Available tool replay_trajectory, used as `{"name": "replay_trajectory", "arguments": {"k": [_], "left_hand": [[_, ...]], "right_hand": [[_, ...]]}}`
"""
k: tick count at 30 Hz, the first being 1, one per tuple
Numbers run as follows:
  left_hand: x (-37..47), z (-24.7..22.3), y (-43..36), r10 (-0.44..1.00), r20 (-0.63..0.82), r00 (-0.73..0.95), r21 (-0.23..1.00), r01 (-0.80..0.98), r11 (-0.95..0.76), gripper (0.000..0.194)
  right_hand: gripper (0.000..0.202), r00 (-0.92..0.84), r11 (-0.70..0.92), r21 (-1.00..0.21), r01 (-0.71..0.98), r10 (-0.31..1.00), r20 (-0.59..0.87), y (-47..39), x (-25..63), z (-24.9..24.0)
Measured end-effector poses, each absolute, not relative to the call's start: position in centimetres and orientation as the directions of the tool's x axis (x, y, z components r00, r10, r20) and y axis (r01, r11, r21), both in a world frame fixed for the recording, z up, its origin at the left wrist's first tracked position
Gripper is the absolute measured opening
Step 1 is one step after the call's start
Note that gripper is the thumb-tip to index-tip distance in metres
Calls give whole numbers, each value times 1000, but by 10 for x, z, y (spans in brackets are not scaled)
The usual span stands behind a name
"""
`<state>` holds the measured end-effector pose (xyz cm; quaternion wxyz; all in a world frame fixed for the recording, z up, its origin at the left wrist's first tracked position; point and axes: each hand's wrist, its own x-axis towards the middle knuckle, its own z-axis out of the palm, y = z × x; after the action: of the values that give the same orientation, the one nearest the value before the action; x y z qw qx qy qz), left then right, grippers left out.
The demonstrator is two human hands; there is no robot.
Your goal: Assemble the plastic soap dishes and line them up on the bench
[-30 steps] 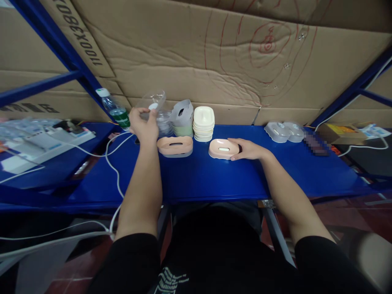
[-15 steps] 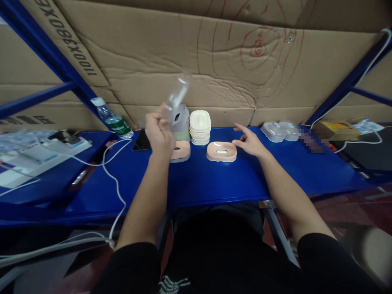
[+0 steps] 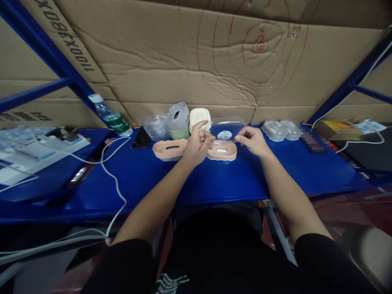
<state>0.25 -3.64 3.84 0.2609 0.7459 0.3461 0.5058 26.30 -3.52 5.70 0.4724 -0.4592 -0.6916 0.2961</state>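
Both hands hold a clear plastic lid (image 3: 227, 127) with a round sticker just above a pink soap dish (image 3: 221, 151) on the blue table (image 3: 214, 179). My left hand (image 3: 197, 141) pinches the lid's left edge. My right hand (image 3: 251, 140) pinches its right edge. A second pink dish part (image 3: 170, 149) with a slot lies to the left of my left hand.
Behind stand a stack of cream trays (image 3: 199, 116), a grey and green stack (image 3: 177, 120) and clear lids (image 3: 157, 126). A water bottle (image 3: 109, 114), a phone (image 3: 141, 138) and a white cable (image 3: 114, 179) are at the left. Two clear-covered dishes (image 3: 279, 130) sit at the right.
My left hand brought the clear lid from up high at the left down over the pink soap dish. My right hand moved in and took the lid's right edge.
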Motion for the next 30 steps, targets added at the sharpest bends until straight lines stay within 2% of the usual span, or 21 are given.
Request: {"name": "replay_trajectory", "arguments": {"k": [3, 5, 11, 17, 23, 30], "left_hand": [[1, 43, -36, 812, 493, 312, 697, 418, -583, 105], [-1, 47, -37, 833, 447, 326, 649, 522, -553, 115], [-2, 54, -41, 894, 323, 311, 528, 725, -443, 99], [3, 53, -41, 918, 151, 368, 386, 832, -397, 104], [6, 57, -41, 923, 83, 375, 288, 878, -382, 94], [5, 57, -39, 921, 59, 384, 297, 875, -383, 77]], "right_hand": [[61, -180, 353, -853, 384, 935, 306, -38, 263, 62], [63, -214, 312, -849, 426, 947, 241, -39, 264, 64], [78, -277, 177, -800, 573, 961, 14, -30, 273, 58], [82, -253, 122, -650, 750, 961, -111, -26, 277, 56], [81, -270, 113, -619, 777, 948, -166, -26, 277, 57], [86, -287, 106, -629, 770, 938, -194, -24, 278, 54]]}}
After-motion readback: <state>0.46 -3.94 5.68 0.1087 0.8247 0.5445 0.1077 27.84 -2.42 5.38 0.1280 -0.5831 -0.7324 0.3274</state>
